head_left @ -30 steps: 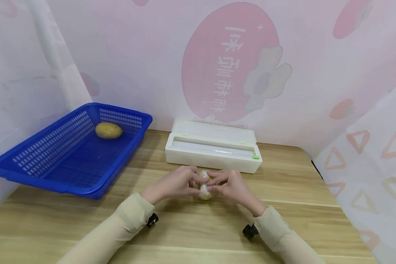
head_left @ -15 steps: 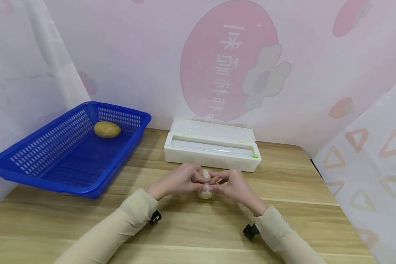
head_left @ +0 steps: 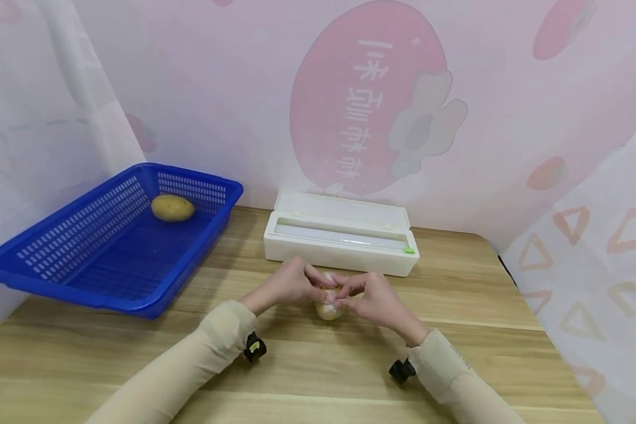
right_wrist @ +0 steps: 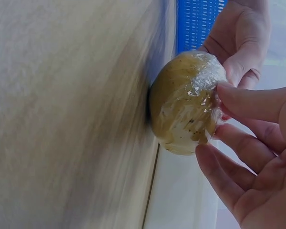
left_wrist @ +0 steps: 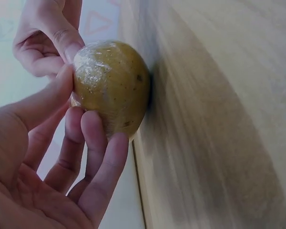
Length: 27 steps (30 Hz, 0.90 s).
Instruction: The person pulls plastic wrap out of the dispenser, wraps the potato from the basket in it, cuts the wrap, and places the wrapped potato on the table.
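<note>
A potato (head_left: 327,312) wrapped in clear plastic film rests on the wooden table, between both hands. My left hand (head_left: 291,284) pinches the film on top with the thumb, its other fingers curled against the potato's side, as the left wrist view shows. From the other side my right hand (head_left: 373,299) pinches the gathered film, its thumb close to the left one. In the right wrist view the film on the potato (right_wrist: 181,102) looks crinkled and shiny near the fingertips. The film's ends are hidden behind the fingers.
Just behind the hands stands a white cling film box (head_left: 339,253) with its lid raised and a green slider at its right end. A blue plastic basket (head_left: 153,306) at the left holds another potato (head_left: 172,208). A printed curtain (head_left: 233,88) hangs behind the table.
My left hand has shifted slightly over the top of the potato, its wrist lifting a little. The right hand stays almost in place; basket and box have not moved.
</note>
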Motion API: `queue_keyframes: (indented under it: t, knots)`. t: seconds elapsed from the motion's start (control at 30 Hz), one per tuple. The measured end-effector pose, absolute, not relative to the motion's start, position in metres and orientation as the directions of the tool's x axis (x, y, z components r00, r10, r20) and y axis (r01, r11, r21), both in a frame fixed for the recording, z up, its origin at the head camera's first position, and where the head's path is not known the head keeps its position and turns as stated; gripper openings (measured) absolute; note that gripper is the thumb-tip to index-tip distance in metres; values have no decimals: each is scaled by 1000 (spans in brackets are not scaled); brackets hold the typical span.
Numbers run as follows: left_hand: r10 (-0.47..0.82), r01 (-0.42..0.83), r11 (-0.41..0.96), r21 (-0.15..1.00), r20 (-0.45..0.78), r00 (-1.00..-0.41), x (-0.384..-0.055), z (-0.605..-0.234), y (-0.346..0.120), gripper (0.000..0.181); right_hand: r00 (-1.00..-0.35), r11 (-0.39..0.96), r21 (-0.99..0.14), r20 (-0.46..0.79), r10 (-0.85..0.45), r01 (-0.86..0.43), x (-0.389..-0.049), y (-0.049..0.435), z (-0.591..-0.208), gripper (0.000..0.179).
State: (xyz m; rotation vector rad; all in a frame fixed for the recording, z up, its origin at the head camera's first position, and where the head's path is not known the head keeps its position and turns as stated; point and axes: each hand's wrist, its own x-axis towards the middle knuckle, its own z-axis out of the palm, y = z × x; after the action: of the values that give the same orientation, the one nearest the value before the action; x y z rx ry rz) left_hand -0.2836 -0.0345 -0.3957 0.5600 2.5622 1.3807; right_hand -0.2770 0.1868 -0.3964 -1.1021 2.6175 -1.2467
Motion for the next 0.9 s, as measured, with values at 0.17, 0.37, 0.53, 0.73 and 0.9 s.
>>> queue_keyframes:
  t: [0.17, 0.37, 0.53, 0.73, 0.9]
  knots:
    - [381, 232, 476, 849, 39, -924, -282, -398, -32, 22, -766, 440, -701, 239, -597, -561, -276, 187, -398, 5]
    - [322, 190, 459, 868, 37, -946, -279, -399, -31, 14, -797, 396, -787, 189, -574, -472, -275, 188, -402, 7]
    - [265, 179, 463, 868, 57, -963, -280, -400, -31, 9, -810, 303, -873, 160, -563, -383, -278, 188, -403, 15]
    - [277, 191, 427, 884, 73, -958, -282, -402, -34, 8, -809, 369, -795, 242, -535, -482, -278, 184, -404, 11]
    - [272, 168, 420, 892, 53, -961, -283, -402, -37, 8, -698, 447, -588, 311, -645, -675, -272, 181, -401, 21]
